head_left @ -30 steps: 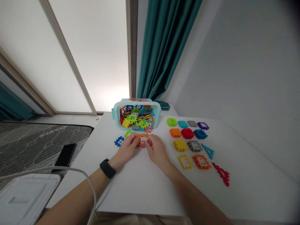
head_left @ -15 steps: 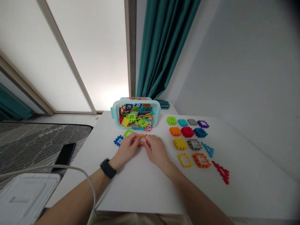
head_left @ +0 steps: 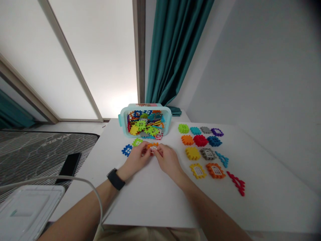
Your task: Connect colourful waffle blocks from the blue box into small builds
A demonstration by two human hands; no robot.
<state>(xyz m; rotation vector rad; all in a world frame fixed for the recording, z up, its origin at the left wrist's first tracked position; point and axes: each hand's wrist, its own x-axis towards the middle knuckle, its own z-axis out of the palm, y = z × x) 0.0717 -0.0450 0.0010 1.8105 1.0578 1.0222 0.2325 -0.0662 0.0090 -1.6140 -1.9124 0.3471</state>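
Both hands (head_left: 152,157) pinching orange window tile (head_left: 152,146).

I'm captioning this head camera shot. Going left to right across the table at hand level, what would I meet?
Blue lattice piece → left hand → orange piece → right hand → yellow piece → gray window piece → teal bent piece
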